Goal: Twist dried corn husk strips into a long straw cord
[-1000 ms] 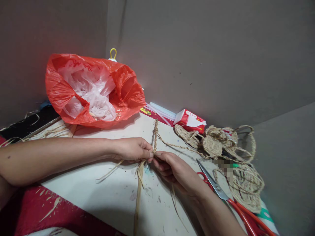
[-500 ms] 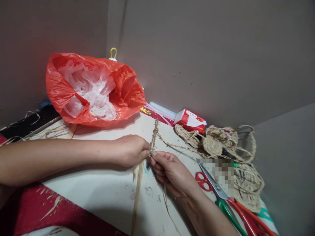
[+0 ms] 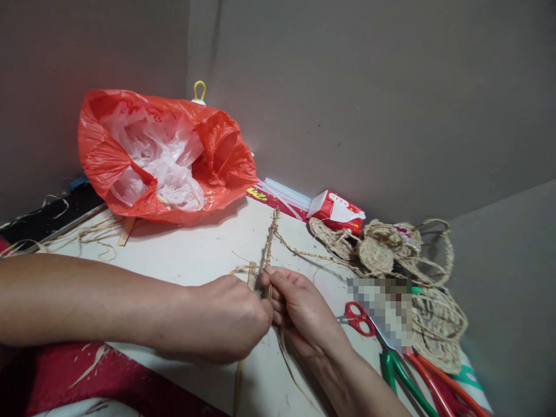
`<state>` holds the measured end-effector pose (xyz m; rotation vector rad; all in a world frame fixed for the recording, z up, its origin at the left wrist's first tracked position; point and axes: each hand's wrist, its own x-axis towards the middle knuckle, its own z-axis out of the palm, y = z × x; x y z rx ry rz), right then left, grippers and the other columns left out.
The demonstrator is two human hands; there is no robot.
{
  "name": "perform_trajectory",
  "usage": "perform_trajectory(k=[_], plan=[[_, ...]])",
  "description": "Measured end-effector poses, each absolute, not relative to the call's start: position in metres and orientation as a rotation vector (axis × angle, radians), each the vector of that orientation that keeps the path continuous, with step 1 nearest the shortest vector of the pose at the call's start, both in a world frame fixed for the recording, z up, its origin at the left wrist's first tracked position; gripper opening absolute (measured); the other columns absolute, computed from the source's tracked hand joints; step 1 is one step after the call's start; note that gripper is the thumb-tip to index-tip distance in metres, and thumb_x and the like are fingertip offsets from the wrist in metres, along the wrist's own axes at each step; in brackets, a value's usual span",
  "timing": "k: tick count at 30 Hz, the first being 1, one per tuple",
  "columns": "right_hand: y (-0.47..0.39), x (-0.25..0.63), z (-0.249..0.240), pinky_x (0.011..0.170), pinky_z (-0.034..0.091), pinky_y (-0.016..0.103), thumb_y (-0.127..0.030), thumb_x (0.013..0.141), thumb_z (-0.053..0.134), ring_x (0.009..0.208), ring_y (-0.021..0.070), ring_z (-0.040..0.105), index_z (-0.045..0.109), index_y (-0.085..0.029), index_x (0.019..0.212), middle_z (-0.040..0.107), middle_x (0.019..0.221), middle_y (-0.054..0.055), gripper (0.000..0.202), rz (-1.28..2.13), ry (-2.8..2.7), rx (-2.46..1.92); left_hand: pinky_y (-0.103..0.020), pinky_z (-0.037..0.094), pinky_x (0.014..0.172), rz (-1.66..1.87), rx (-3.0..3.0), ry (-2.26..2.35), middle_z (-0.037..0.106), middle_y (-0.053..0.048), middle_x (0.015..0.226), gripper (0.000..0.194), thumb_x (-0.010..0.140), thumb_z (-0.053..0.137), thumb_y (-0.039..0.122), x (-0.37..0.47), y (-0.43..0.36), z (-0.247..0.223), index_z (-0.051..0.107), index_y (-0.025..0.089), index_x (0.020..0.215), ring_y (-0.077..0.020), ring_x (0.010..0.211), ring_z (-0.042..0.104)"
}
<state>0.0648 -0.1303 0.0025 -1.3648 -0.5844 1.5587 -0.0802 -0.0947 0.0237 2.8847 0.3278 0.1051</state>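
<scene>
A thin straw braid (image 3: 270, 240) stands up from my right hand (image 3: 299, 301), pinched between thumb and fingers near its lower end. Just below that pinch my left hand (image 3: 237, 318) is closed, its fingers turned away and mostly hidden; a straw strand passes by its knuckles into the right hand. Loose strands (image 3: 292, 362) hang beneath the right hand. A flat straw strip (image 3: 252, 275) lies on the white table behind the left hand. From the braid's upper part a twisted cord (image 3: 304, 253) runs right toward woven straw pieces (image 3: 377, 255).
A red plastic bag (image 3: 104, 145) holding white plastic stands at the back left. Red-handled small scissors (image 3: 358, 318) and larger scissors with green (image 3: 402, 376) and red handles lie on the right. A tissue pack (image 3: 334, 211) sits against the wall. Loose straw (image 3: 87, 231) lies at left.
My left hand has moved down and toward me, from beside the right fingertips to below them. The right hand keeps its pinch on the braid. The view has shifted slightly.
</scene>
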Motion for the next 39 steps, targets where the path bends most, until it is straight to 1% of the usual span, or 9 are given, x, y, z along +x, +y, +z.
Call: perform_trajectory(k=[3,7,12,15,24,27,30,33,39], plan=[[-0.129,0.072,0.004,0.033,0.012,0.015,-0.042,0.064,0.076,0.036,0.0015,0.011,0.050,-0.017,0.061,0.026,0.040,-0.013,0.037,1.594,-0.590,-1.322,-0.025,0.036,0.050,0.377,2.575,0.432,0.059,-0.003,0.057,0.018,0.079,0.047,0.016,-0.083,-0.083,0.044,0.059,0.016,0.066,-0.0130,0.049,0.049],[-0.127,0.078,0.006,0.034,0.009,0.014,-0.040,0.067,0.075,0.038,0.0012,0.008,0.048,-0.017,0.061,0.021,0.043,-0.014,0.036,1.670,-0.617,-1.269,-0.025,0.041,0.073,0.715,2.181,0.784,0.064,-0.005,0.088,0.022,0.076,0.047,0.015,-0.077,-0.057,0.050,0.061,0.013,0.093,-0.0155,0.080,0.056],[-0.126,0.081,0.007,0.035,0.009,0.015,-0.043,0.068,0.074,0.039,0.0014,0.009,0.047,-0.017,0.062,0.020,0.045,-0.013,0.038,1.720,-0.679,-1.269,-0.022,0.036,0.052,0.229,1.703,0.770,0.054,0.002,0.062,0.022,0.081,0.040,0.020,-0.063,-0.053,0.021,0.060,0.013,0.083,-0.0101,0.053,0.045],[-0.125,0.086,0.007,0.035,0.008,0.016,-0.044,0.072,0.071,0.039,0.0020,0.009,0.048,-0.016,0.064,0.020,0.046,-0.013,0.037,1.749,-0.727,-1.292,-0.021,0.035,0.054,0.288,1.768,0.724,0.051,0.003,0.059,0.022,0.080,0.040,0.017,-0.060,-0.055,0.013,0.061,0.013,0.074,-0.0095,0.055,0.043],[-0.124,0.099,0.010,0.040,0.013,0.021,-0.049,0.077,0.064,0.041,0.0065,0.018,0.057,-0.017,0.070,0.028,0.044,-0.010,0.034,1.679,-1.109,-1.432,-0.020,0.039,0.066,0.198,1.883,0.554,0.064,0.000,0.072,0.027,0.078,0.043,0.017,-0.067,-0.040,0.015,0.069,0.014,0.078,-0.0107,0.066,0.053],[-0.123,0.100,0.008,0.046,0.026,0.021,-0.047,0.080,0.061,0.047,0.0092,0.034,0.059,-0.018,0.071,0.043,0.052,-0.005,0.031,1.568,-1.255,-1.468,-0.020,0.035,0.053,0.153,1.730,0.593,0.056,0.002,0.057,0.021,0.075,0.046,0.019,-0.065,-0.037,0.014,0.065,0.013,0.067,-0.0081,0.052,0.044],[-0.123,0.098,0.008,0.065,0.039,0.024,-0.038,0.085,0.054,0.068,0.0147,0.050,0.060,-0.018,0.073,0.059,0.073,0.001,0.025,1.394,-1.482,-1.492,-0.022,0.020,0.038,0.083,1.545,0.650,0.036,0.006,0.040,0.020,0.075,0.048,0.026,-0.064,-0.038,0.014,0.058,0.015,0.061,-0.0070,0.036,0.025],[-0.125,0.094,0.008,0.072,0.039,0.027,-0.031,0.089,0.047,0.075,0.0174,0.052,0.061,-0.018,0.077,0.062,0.077,0.003,0.023,1.164,-1.683,-1.618,-0.023,0.013,0.034,0.041,1.439,0.708,0.027,0.009,0.036,0.022,0.074,0.051,0.033,-0.064,-0.041,0.014,0.052,0.018,0.059,-0.0071,0.033,0.018],[-0.133,0.093,0.013,0.061,0.035,0.027,-0.030,0.089,0.044,0.063,0.0171,0.048,0.055,-0.021,0.068,0.059,0.067,0.002,0.026,0.849,-1.882,-1.798,-0.022,0.014,0.036,0.120,1.486,0.776,0.031,0.008,0.040,0.017,0.072,0.053,0.028,-0.063,-0.045,0.011,0.051,0.017,0.059,-0.0057,0.035,0.021]])
